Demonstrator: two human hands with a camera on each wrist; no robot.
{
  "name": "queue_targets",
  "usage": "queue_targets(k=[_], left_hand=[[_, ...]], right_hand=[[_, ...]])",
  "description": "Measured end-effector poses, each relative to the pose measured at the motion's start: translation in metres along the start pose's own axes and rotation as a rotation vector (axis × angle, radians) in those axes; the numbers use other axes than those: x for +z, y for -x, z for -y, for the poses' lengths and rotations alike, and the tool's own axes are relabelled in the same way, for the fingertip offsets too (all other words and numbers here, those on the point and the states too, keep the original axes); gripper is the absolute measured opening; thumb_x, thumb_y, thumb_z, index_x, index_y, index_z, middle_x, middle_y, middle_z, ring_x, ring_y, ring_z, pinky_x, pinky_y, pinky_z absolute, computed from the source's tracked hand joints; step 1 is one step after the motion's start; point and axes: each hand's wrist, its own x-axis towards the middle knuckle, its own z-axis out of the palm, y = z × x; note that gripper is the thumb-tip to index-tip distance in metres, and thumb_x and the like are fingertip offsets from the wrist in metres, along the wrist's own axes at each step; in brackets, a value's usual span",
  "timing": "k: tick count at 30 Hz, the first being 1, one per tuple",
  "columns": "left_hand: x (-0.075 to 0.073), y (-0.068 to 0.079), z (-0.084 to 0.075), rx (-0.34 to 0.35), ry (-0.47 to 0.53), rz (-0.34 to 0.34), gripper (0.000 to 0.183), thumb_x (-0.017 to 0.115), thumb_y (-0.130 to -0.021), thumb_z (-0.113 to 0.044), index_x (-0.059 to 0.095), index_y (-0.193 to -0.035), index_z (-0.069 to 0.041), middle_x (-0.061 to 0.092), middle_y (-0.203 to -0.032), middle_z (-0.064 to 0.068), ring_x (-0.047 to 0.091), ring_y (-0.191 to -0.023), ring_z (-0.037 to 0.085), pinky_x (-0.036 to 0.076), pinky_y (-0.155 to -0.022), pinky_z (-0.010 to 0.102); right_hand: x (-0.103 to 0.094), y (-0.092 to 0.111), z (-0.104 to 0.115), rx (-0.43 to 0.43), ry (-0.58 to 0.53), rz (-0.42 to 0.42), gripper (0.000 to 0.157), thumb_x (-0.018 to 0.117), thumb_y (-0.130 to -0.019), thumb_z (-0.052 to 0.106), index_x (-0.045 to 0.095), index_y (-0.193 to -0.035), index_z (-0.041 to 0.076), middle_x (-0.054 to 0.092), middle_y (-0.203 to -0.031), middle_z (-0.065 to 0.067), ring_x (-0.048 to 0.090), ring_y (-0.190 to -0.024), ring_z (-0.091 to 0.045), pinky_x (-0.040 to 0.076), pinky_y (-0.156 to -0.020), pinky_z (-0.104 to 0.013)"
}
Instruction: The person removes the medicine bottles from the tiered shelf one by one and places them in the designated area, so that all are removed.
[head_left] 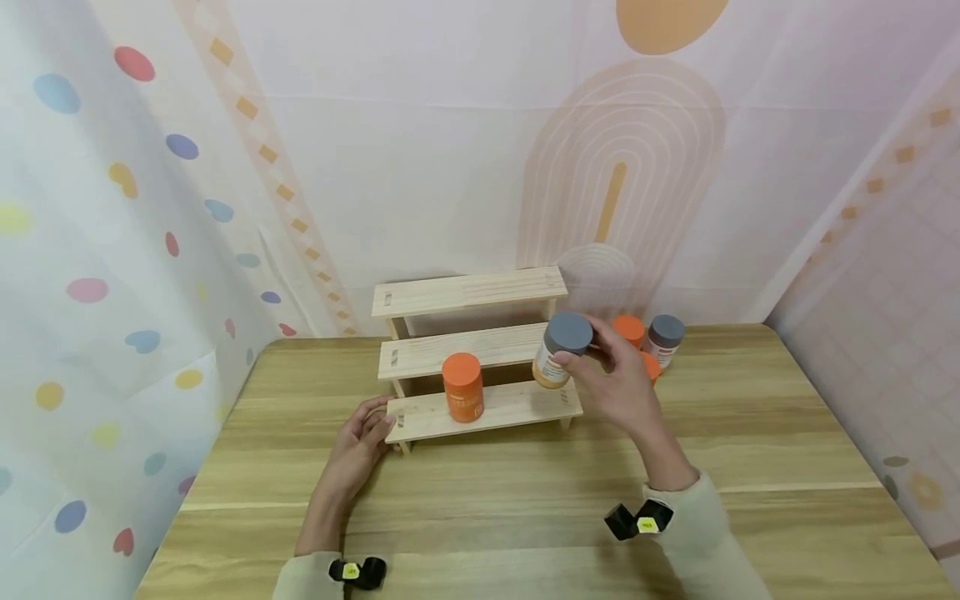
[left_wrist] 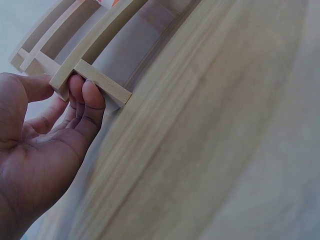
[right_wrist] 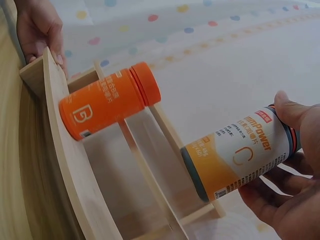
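A three-tier wooden shelf (head_left: 517, 403) stands on the table, and an orange bottle (head_left: 462, 388) with an orange lid sits on its lowest tier. At that tier's left end my left hand (head_left: 358, 443) grips the board; in the left wrist view the thumb (left_wrist: 37, 88) lies on one side and curled fingers on the other. My right hand (head_left: 618, 379) holds a grey-lidded supplement bottle (head_left: 556, 354) near its lid, above the right part of the lower tiers. Its white and orange label (right_wrist: 240, 150) faces the right wrist camera.
To the right of the shelf stand another grey-lidded bottle (head_left: 664, 342) and two orange-lidded bottles (head_left: 628, 328), one partly hidden behind my right hand. A patterned curtain (head_left: 450, 167) hangs behind the wooden table (head_left: 480, 508).
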Motion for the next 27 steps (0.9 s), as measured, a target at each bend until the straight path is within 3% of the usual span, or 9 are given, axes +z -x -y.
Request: queue_targets(k=[4, 11, 20, 27], left_hand=[[0.000, 0.000, -0.001, -0.004, -0.003, 0.000, 0.044, 0.053, -0.108, -0.015, 0.041, -0.148, -0.004, 0.062, -0.110, 0.000, 0.062, -0.092, 0.011, 0.057, -0.074, 0.025], [0.001, 0.001, -0.001, -0.007, -0.008, -0.008, 0.043, 0.053, -0.108, -0.014, 0.042, -0.148, -0.005, 0.063, -0.111, 0.000, 0.062, -0.093, 0.011, 0.057, -0.074, 0.025], [0.003, 0.001, -0.001, -0.009, 0.001, -0.016, 0.043, 0.053, -0.108, -0.012, 0.042, -0.148, -0.003, 0.063, -0.108, 0.000, 0.061, -0.089, 0.010, 0.057, -0.072, 0.025], [0.001, 0.001, 0.000, 0.001, -0.001, -0.007, 0.044, 0.054, -0.108, -0.015, 0.041, -0.148, -0.002, 0.063, -0.109, 0.000, 0.061, -0.090, 0.010, 0.057, -0.072, 0.025]], right_hand=[[-0.010, 0.004, -0.006, -0.028, 0.000, -0.016, 0.052, 0.075, -0.093, 0.007, 0.059, -0.142, 0.011, 0.068, -0.123, -0.010, 0.063, -0.114, -0.003, 0.052, -0.097, -0.015], [-0.027, 0.009, -0.014, -0.055, -0.016, -0.033, 0.049, 0.075, -0.091, 0.001, 0.061, -0.137, 0.007, 0.068, -0.116, 0.010, 0.066, -0.109, -0.002, 0.054, -0.096, -0.015], [-0.051, 0.016, -0.018, 0.000, 0.020, -0.033, 0.053, 0.071, -0.096, 0.004, 0.054, -0.146, 0.005, 0.064, -0.122, 0.011, 0.063, -0.112, 0.001, 0.053, -0.094, -0.012], [-0.068, 0.017, -0.020, -0.013, 0.065, -0.077, 0.048, 0.070, -0.097, 0.005, 0.057, -0.142, 0.004, 0.063, -0.121, 0.017, 0.062, -0.113, 0.002, 0.051, -0.098, -0.011]])
